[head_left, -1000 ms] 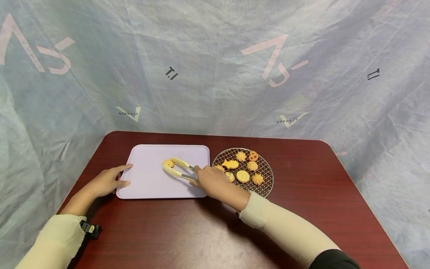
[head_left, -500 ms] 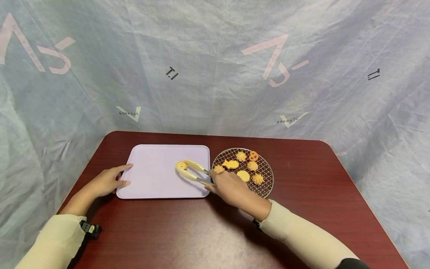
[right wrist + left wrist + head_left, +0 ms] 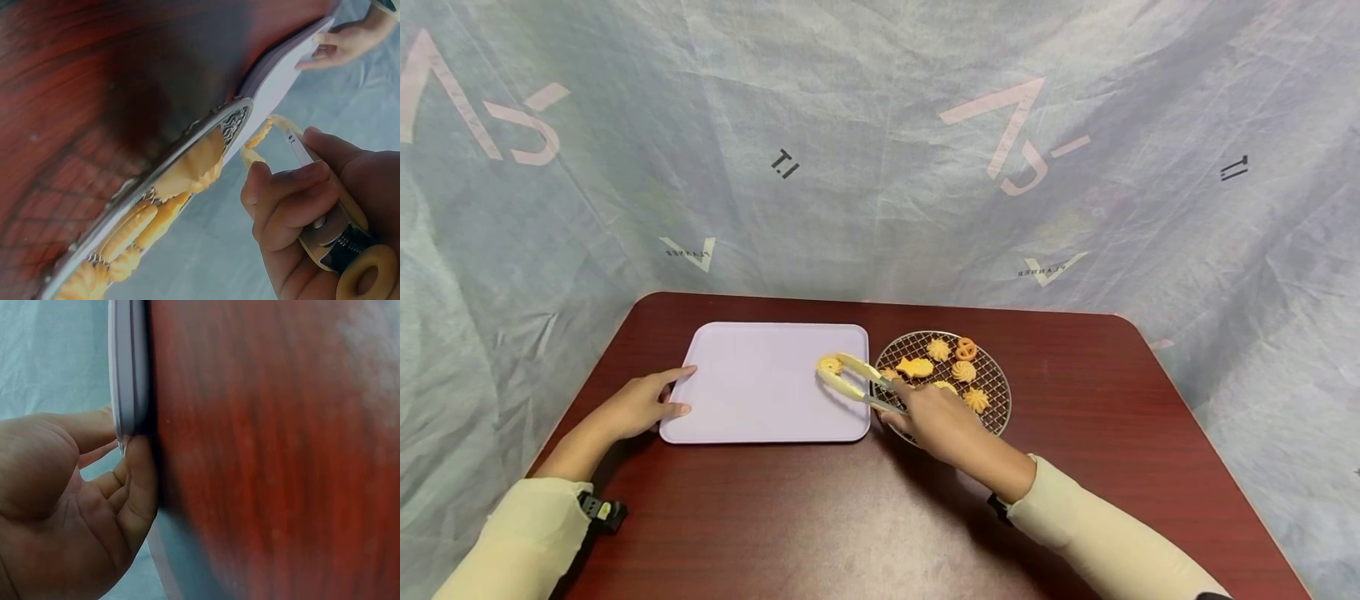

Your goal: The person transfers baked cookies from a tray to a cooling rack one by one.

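Note:
My right hand (image 3: 943,423) grips a pair of tongs (image 3: 844,387) with pale yellow tips and metal arms. Between the tips sits a round golden cookie (image 3: 830,364), above the right part of a pale lilac tray (image 3: 741,379). In the right wrist view, the fingers wrap round the tongs' arms (image 3: 302,150), whose ring end points back past the palm. My left hand (image 3: 638,404) holds the tray's left edge. The left wrist view shows the tray's rim (image 3: 129,369) between the thumb and the curled fingers. Part of the wire rack (image 3: 1000,379) is hidden under my right hand.
Several cookies lie on the round rack at the tray's right, among them a fish-shaped one (image 3: 916,367) and a pretzel (image 3: 966,349). Both tray and rack rest on a dark red wooden table (image 3: 775,517). A grey printed cloth (image 3: 880,167) hangs behind it.
My right hand has moved right across the tray, towards the rack, carrying the cookie in the tongs. The left hand and the tray have stayed put.

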Tool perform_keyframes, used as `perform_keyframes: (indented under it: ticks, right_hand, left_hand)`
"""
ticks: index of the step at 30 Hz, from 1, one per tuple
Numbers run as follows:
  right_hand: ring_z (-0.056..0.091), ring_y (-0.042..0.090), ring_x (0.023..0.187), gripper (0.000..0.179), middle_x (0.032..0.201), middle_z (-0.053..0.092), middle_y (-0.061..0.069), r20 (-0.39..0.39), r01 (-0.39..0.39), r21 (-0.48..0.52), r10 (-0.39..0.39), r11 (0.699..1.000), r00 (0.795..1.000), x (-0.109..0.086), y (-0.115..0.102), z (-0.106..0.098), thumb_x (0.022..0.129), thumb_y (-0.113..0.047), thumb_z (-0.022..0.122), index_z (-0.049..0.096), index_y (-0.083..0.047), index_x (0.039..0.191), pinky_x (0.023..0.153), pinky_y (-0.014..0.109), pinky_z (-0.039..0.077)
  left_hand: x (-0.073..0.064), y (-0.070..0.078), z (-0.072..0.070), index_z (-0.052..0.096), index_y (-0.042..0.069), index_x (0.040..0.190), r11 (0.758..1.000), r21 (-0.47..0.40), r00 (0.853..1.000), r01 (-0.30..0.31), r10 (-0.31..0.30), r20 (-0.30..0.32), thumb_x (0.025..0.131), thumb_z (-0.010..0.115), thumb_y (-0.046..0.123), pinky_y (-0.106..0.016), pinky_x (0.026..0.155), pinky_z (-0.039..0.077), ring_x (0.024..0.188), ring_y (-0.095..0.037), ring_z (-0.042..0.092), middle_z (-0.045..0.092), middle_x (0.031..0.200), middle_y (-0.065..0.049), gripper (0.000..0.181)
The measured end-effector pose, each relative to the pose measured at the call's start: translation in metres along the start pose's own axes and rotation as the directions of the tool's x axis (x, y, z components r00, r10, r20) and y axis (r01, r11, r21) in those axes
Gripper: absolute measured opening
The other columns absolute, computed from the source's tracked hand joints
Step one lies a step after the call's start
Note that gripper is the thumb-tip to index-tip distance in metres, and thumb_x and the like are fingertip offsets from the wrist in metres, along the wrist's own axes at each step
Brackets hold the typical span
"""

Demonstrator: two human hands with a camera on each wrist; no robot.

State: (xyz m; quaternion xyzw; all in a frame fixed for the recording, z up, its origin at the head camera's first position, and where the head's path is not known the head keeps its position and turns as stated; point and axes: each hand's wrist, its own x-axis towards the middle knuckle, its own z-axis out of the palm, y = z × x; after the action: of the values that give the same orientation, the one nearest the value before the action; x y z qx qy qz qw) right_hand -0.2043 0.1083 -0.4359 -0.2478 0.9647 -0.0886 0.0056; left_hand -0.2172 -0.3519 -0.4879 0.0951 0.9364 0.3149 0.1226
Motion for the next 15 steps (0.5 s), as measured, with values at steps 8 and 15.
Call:
perform_keyframes:
  ticks: [8, 15]
  right_hand:
    - [0.06, 0.022, 0.058, 0.059, 0.078, 0.067, 0.009, -0.03, -0.01, -0.013, 0.01, 1.0, 0.999, -0.005, 0.011, -0.005, 0.097, -0.046, 0.07, 0.06, -0.01, 0.143, 0.046, 0.034, 0.048]
    - [0.063, 0.022, 0.061, 0.057, 0.08, 0.07, 0.006, -0.056, 0.005, -0.004, -0.005, 1.0, 0.998, -0.01, 0.024, -0.009, 0.097, -0.041, 0.072, 0.061, -0.005, 0.14, 0.051, 0.036, 0.05]
  left_hand:
    - [0.0, 0.0, -0.001, 0.038, -0.009, 0.153, 1.0, 0.003, 1.0, 0.004, -0.004, 0.002, 0.096, 0.073, 0.013, -0.032, 0.054, 0.047, 0.06, -0.019, 0.053, 0.05, 0.079, -0.009, 0.07]
    - [0.0, -0.001, 0.0, 0.038, -0.009, 0.153, 1.0, 0.008, 1.0, 0.002, -0.002, -0.001, 0.096, 0.073, 0.014, -0.032, 0.054, 0.047, 0.06, -0.019, 0.053, 0.05, 0.08, -0.009, 0.07]
